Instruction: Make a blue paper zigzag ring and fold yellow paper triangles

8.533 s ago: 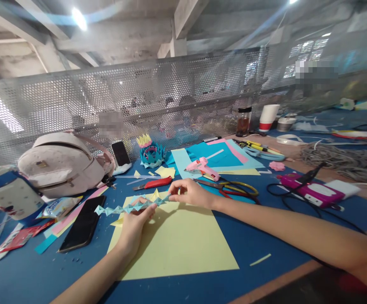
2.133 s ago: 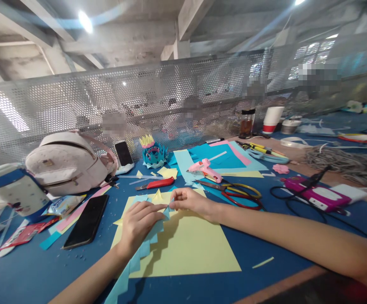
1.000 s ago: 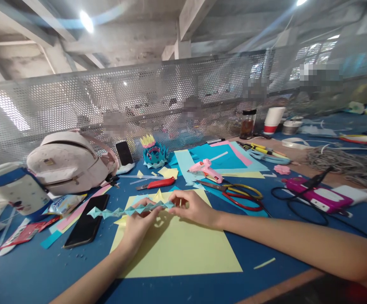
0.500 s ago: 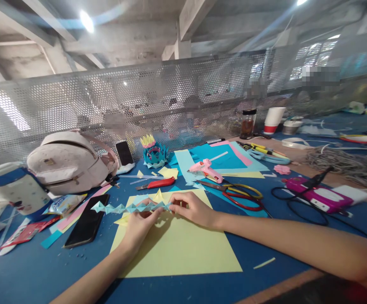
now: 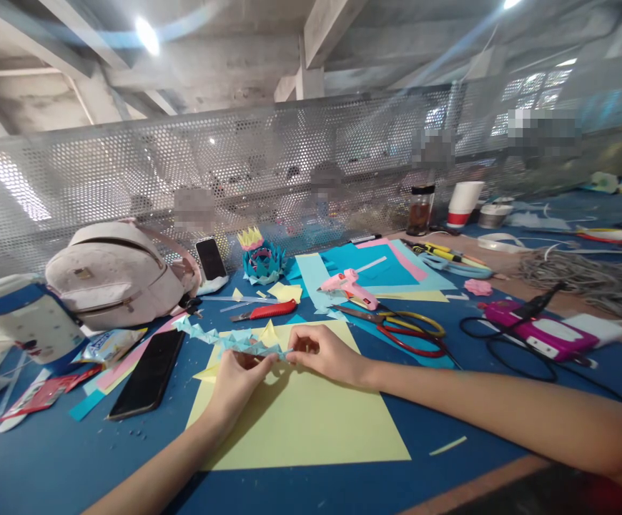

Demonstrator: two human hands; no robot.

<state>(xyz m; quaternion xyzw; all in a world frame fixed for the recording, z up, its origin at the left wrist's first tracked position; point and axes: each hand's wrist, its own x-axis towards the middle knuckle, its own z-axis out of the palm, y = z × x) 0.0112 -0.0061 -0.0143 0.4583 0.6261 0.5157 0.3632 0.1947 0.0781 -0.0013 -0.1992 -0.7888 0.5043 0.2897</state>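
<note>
Swung away from the person since half a second ago, the free end of the folded light-blue paper strip has left its place over the black phone and now sits by the phone's upper edge. The left hand pinches the strip between thumb and fingers; the right hand pinches its right end, fingertips together — both above the far part of the yellow sheet on the blue tabletop. Beyond the hands lie a red cutter and a pink glue gun, with scissors near the right wrist.
</note>
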